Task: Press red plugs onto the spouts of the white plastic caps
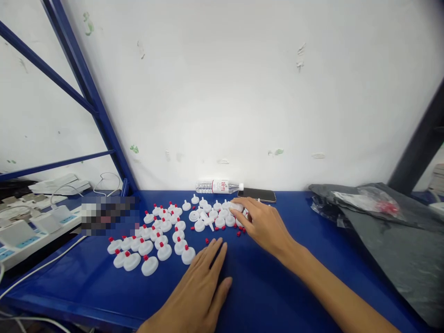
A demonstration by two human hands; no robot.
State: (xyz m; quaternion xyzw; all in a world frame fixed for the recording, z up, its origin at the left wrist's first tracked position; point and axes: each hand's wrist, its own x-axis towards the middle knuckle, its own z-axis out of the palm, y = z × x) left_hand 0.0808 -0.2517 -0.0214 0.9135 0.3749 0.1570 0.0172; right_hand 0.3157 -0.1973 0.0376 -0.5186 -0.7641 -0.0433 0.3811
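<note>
My right hand (265, 226) reaches over a cluster of white nozzle caps, thumb and fingers closed on one white nozzle cap (236, 206). Beneath and left of those fingers lie several more white caps without red tips (199, 225), some upright and some tipped over. Small loose red tips (238, 234) are scattered along the near side of this cluster. My left hand (199, 289) rests on the blue table with fingers stretched out, holding nothing. Just beyond its fingertips and to the left stand several white caps with red tips fitted (164, 252).
Against the wall lie a clear plastic bottle (218, 186) and a dark phone (262, 195). Grey plastic bags (374, 231) cover the table's right side. On the left are a power strip with plugs (34, 240), white cables and a blue metal frame post (107, 134).
</note>
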